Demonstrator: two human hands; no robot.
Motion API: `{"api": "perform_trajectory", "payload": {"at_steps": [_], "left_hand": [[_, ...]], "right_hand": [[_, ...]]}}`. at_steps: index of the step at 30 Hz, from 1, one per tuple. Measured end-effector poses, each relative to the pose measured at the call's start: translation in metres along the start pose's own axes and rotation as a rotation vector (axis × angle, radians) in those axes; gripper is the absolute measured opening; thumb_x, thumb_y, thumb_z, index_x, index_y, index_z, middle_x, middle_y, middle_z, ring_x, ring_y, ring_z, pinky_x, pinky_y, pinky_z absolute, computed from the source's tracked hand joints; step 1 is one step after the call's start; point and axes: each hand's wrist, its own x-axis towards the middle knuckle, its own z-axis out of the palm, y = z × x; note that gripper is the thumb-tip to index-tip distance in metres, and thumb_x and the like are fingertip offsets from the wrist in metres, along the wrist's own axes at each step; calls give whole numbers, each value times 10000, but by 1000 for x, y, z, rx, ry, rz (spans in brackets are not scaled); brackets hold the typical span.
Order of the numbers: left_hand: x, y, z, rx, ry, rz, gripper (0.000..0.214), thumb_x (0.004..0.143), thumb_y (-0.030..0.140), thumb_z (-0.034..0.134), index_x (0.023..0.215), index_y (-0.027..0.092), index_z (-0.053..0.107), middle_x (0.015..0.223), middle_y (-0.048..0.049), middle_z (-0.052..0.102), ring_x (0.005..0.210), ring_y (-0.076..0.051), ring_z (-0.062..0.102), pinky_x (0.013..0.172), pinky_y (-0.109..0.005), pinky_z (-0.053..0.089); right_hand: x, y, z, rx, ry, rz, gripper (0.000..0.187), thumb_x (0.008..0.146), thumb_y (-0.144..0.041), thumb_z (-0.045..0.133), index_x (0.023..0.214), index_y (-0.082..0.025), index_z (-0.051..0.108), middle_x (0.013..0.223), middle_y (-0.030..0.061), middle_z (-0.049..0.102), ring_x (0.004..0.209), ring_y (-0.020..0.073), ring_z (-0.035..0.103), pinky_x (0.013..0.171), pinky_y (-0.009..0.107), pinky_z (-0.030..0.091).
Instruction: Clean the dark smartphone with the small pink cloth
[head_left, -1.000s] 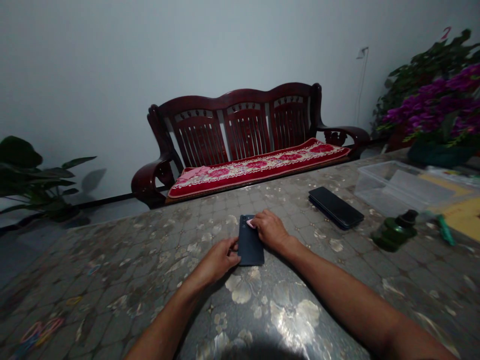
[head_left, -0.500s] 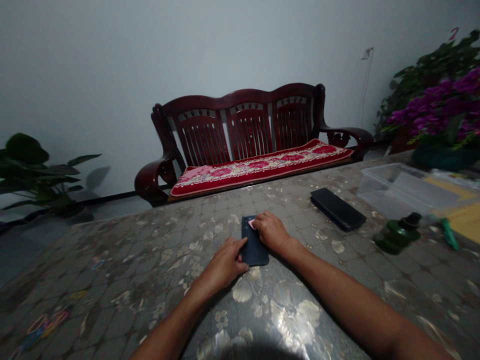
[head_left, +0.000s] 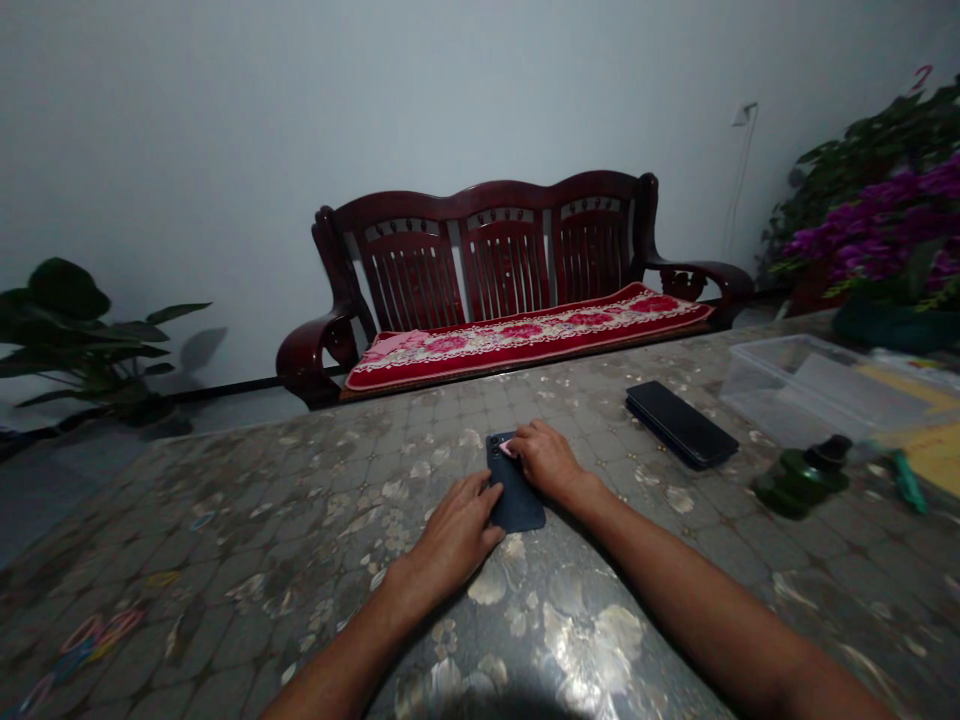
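Note:
A dark smartphone [head_left: 516, 500] lies back side up on the patterned tablecloth, its camera lenses at the far left corner. My left hand [head_left: 457, 525] holds the phone by its left edge, fingertips resting on the back and thumb near the lower corner. At the phone's upper right, my right hand [head_left: 546, 458] is closed on a small pink piece [head_left: 506, 448], pressed against the back beside the lenses. Most of that piece is hidden under the fingers, so I cannot tell its material.
To the right lie a black phone-like case [head_left: 681, 424], a green bottle [head_left: 801, 480] with a black cap, a clear plastic box [head_left: 787, 385] and a green tool [head_left: 909, 484]. Colourful bands [head_left: 97, 640] lie at lower left. Behind the table stands a wooden bench [head_left: 495, 250].
My left hand has slid up and inward, with more of its fingers over the phone's left edge. My right hand keeps the pink piece near the lenses. The view has shifted slightly.

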Motion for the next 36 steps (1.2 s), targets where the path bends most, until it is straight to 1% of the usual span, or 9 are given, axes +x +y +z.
{"api": "perform_trajectory", "payload": {"at_steps": [3, 7, 12, 17, 21, 25, 28, 32, 36], "left_hand": [[3, -6, 4, 13, -18, 133, 573, 872, 234, 658, 1429, 174, 538, 1612, -147, 327, 1510, -325, 253, 1221, -510, 262], [10, -14, 8, 34, -12, 229, 516, 922, 284, 637, 1421, 189, 550, 1571, -139, 403, 1508, -303, 263, 1216, -504, 287], [12, -16, 10, 59, 25, 331, 410, 953, 299, 613, 1350, 198, 610, 1463, -125, 552, 1422, -269, 441, 1195, -467, 341], [2, -3, 12, 93, 91, 388, 340, 935, 291, 650, 1259, 191, 654, 1338, -110, 656, 1291, -262, 575, 1200, -461, 327], [0, 3, 10, 78, 80, 418, 185, 951, 287, 628, 1102, 210, 700, 1117, -53, 740, 1079, -221, 679, 1156, -430, 382], [7, -7, 15, 73, 137, 452, 344, 917, 337, 671, 1229, 192, 652, 1309, -111, 656, 1251, -274, 592, 1117, -412, 434], [11, -17, 20, 76, 141, 492, 433, 911, 364, 677, 1309, 202, 620, 1424, -134, 577, 1366, -306, 497, 1152, -445, 400], [11, -21, 20, 86, 109, 466, 475, 911, 392, 672, 1345, 210, 608, 1493, -154, 510, 1414, -335, 438, 1165, -483, 377], [10, -18, 18, 88, 106, 447, 468, 927, 394, 647, 1357, 217, 595, 1511, -145, 493, 1416, -315, 440, 1186, -475, 348]], "right_hand": [[6, 4, 2, -17, 16, 28, 305, 1011, -255, 478, 1038, -193, 776, 1013, 108, 715, 994, 232, 555, 850, 313, 396], [7, 7, 4, -49, 40, 27, 285, 996, -235, 497, 1020, -187, 776, 1012, 107, 706, 993, 239, 558, 839, 322, 389], [3, 10, 3, -17, 37, -104, 232, 932, -148, 536, 968, -197, 761, 966, 85, 676, 961, 214, 563, 810, 291, 378], [-1, 8, 1, 21, 6, -114, 248, 917, -131, 523, 920, -203, 761, 917, 74, 655, 911, 196, 566, 762, 273, 370], [-7, 6, 0, 33, -25, -144, 244, 927, -151, 525, 929, -205, 763, 918, 69, 658, 906, 191, 567, 750, 266, 370], [-4, 9, -1, 11, -19, -160, 267, 957, -164, 515, 1025, -219, 767, 937, 66, 671, 928, 193, 569, 792, 270, 378], [3, 10, -1, -22, 8, -128, 275, 963, -164, 515, 1058, -222, 767, 977, 72, 679, 945, 200, 565, 812, 279, 382], [9, 9, 0, -19, 40, -86, 270, 951, -152, 524, 1028, -218, 775, 996, 77, 682, 949, 202, 564, 815, 282, 388], [2, 12, -1, 90, 0, -156, 273, 926, -131, 547, 1042, -232, 772, 950, 52, 674, 935, 180, 578, 814, 258, 397]]}}
